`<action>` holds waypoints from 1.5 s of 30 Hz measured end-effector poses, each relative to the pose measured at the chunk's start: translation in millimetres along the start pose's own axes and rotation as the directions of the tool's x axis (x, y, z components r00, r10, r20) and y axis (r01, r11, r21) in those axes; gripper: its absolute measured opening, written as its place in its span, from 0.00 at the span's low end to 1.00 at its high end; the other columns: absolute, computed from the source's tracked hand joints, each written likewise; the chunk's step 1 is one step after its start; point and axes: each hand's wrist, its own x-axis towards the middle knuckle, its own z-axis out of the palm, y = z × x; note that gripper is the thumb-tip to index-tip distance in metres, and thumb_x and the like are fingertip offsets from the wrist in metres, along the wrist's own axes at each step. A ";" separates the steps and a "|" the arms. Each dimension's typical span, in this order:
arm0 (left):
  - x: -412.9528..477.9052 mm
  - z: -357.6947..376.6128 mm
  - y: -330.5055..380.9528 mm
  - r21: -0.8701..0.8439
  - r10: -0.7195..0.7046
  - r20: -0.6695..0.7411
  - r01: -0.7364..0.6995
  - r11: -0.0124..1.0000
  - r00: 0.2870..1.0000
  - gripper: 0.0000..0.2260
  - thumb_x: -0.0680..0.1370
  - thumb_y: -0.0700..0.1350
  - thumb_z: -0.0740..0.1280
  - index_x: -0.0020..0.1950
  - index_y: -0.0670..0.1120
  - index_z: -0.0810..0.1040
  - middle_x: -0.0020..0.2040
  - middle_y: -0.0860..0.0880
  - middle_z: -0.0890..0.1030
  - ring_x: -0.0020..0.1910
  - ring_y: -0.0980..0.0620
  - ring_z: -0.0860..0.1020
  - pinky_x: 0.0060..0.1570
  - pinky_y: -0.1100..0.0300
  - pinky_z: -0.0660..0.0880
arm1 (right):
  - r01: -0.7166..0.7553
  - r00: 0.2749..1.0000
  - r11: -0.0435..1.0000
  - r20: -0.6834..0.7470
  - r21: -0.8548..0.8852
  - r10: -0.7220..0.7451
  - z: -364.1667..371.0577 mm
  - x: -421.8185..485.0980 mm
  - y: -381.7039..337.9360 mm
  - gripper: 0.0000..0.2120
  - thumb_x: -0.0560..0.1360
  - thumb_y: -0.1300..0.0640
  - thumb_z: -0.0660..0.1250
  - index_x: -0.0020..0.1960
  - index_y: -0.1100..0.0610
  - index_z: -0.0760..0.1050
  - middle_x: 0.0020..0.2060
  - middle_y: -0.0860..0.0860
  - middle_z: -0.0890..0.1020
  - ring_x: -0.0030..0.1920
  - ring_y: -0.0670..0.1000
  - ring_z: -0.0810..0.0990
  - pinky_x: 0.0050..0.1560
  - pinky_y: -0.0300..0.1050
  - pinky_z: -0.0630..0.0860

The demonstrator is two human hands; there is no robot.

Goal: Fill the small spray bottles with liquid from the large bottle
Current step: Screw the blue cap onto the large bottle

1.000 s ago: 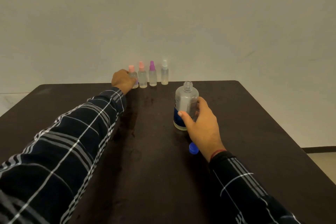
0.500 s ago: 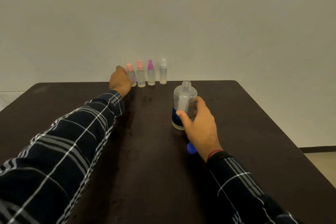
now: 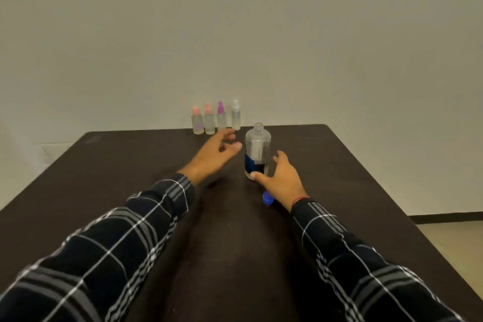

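The large clear bottle with a blue label stands uncapped on the dark table, near its far edge. My right hand is spread behind and beside it, thumb tip at the bottle's base, fingers loose and not wrapped round it. My left hand hovers just left of the bottle with fingers extended, holding nothing. Several small spray bottles stand in a row at the far edge: two pink-capped, one purple-capped, one white-capped. The large bottle's blue cap lies beside my right wrist.
A plain pale wall rises right behind the table's far edge. The table's right edge drops to a light floor.
My left hand has let go of the leftmost pink-capped bottle and swung right and nearer, toward the large bottle. My right hand has loosened its grip on the large bottle.
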 end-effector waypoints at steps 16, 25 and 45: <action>-18.1 46.5 33.7 0.109 -0.041 -0.057 0.047 0.993 0.998 0.30 0.74 0.54 0.77 0.72 0.49 0.68 0.65 0.50 0.77 0.60 0.51 0.77 0.60 0.57 0.75 | 0.123 0.963 0.984 -0.257 0.127 -0.087 -35.5 -6.1 -6.4 0.16 0.77 0.58 0.70 0.64 0.54 0.76 0.56 0.49 0.81 0.54 0.45 0.79 0.58 0.40 0.75; -17.8 47.1 33.8 0.117 -0.092 -0.051 0.098 0.988 0.994 0.32 0.74 0.53 0.76 0.74 0.50 0.66 0.69 0.50 0.76 0.66 0.49 0.76 0.66 0.51 0.74 | 0.306 0.930 0.943 -0.255 0.129 -0.267 -41.6 31.4 -44.2 0.15 0.79 0.61 0.67 0.65 0.52 0.77 0.57 0.46 0.80 0.53 0.43 0.78 0.50 0.27 0.71; -17.8 46.3 37.5 0.146 -0.134 -0.047 0.139 0.979 0.990 0.31 0.75 0.54 0.75 0.74 0.52 0.66 0.68 0.50 0.76 0.65 0.48 0.77 0.66 0.48 0.75 | 0.306 0.951 0.936 0.015 -0.175 -0.308 -45.2 41.7 -63.8 0.25 0.74 0.45 0.72 0.67 0.52 0.71 0.60 0.50 0.79 0.58 0.51 0.78 0.60 0.46 0.76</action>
